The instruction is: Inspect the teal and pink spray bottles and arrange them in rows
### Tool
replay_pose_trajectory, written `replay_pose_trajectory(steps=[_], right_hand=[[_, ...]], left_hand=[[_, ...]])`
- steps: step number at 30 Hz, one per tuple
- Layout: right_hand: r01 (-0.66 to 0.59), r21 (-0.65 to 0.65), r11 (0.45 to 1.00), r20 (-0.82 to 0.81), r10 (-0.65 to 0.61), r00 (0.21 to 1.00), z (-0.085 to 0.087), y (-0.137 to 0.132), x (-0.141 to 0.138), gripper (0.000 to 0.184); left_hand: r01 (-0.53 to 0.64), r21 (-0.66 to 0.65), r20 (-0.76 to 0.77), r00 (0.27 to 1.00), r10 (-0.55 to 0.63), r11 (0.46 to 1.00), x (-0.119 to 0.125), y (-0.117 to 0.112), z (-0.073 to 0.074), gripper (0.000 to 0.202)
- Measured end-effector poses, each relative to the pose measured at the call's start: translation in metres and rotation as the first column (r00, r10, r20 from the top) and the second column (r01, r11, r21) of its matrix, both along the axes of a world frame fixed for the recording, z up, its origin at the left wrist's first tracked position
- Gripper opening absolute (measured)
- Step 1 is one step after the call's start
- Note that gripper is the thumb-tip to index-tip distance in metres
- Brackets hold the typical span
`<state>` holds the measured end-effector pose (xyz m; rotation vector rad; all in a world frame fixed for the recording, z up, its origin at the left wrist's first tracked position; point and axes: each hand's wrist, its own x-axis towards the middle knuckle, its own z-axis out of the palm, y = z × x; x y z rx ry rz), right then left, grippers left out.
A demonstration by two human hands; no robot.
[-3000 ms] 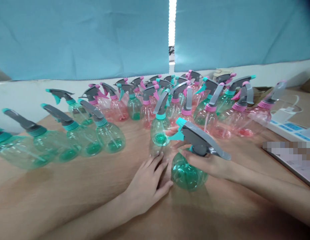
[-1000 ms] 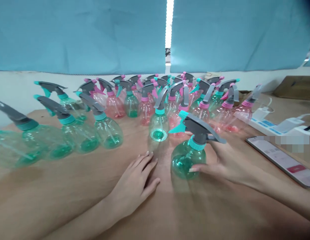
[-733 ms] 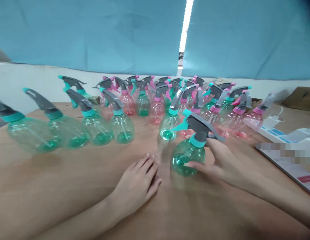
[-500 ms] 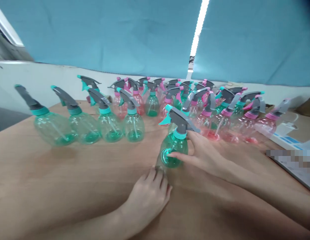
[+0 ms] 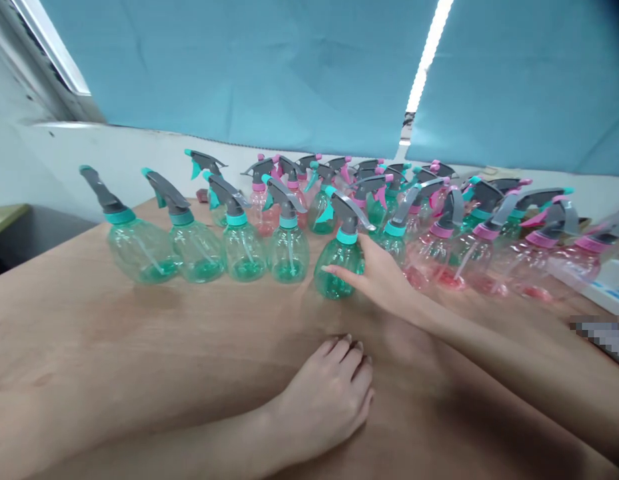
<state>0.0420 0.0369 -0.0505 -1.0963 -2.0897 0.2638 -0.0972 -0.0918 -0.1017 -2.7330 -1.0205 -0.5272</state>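
My right hand (image 5: 384, 273) is wrapped round the right side of a green spray bottle (image 5: 339, 267), its thumb across the front. This bottle stands upright on the table, with a turquoise collar, a grey trigger head and a turquoise nozzle facing left. My left hand (image 5: 332, 393) lies palm down on the wood in front of it, fingers a little bent and slightly apart, with nothing visible in it. To the left of the held bottle stand more green spray bottles (image 5: 289, 253) in a row. Clear pink spray bottles (image 5: 434, 250) stand to its right.
Behind the front row, several pink and green spray bottles (image 5: 259, 200) crowd the back of the wooden table (image 5: 139, 347). A blue cloth (image 5: 269, 73) hangs above the white wall. At the right edge lies a partly blurred-out flat object (image 5: 604, 337).
The green bottle in my right hand has moved away from me, into line with the front row. My left hand has come away from its base. The view has shifted left.
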Motion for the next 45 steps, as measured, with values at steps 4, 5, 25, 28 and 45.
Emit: replay_pose_trajectory(steps=[4, 5, 25, 28, 45], right_hand=[[-0.004, -0.008, 1.000, -0.030, 0.004, 1.000, -0.001, 0.011, -0.007, 0.052], [-0.003, -0.012, 1.000, -0.032, 0.003, 0.999, -0.002, 0.013, -0.008, 0.051], [-0.003, -0.107, 0.994, -0.098, -0.008, 0.995, 0.000, 0.023, -0.021, 0.075], [0.014, -0.135, 0.991, -0.104, -0.028, 0.994, 0.003, 0.003, -0.009, 0.080], [0.296, -0.084, 0.952, 0.019, -0.295, 0.955, 0.023, -0.022, 0.086, 0.047]], left_hand=[[0.009, -0.022, 0.007, 1.000, -0.009, 1.000, -0.001, 0.000, 0.002, 0.030], [0.009, -0.025, 0.007, 1.000, -0.008, 1.000, -0.001, 0.000, 0.002, 0.031], [0.000, -0.043, 0.044, 0.999, 0.002, 0.999, -0.001, 0.000, 0.005, 0.030], [-0.012, -0.041, 0.056, 0.998, 0.014, 0.999, -0.002, 0.001, 0.004, 0.030], [0.000, -0.088, 0.029, 1.000, 0.003, 0.996, -0.001, 0.002, 0.014, 0.029]])
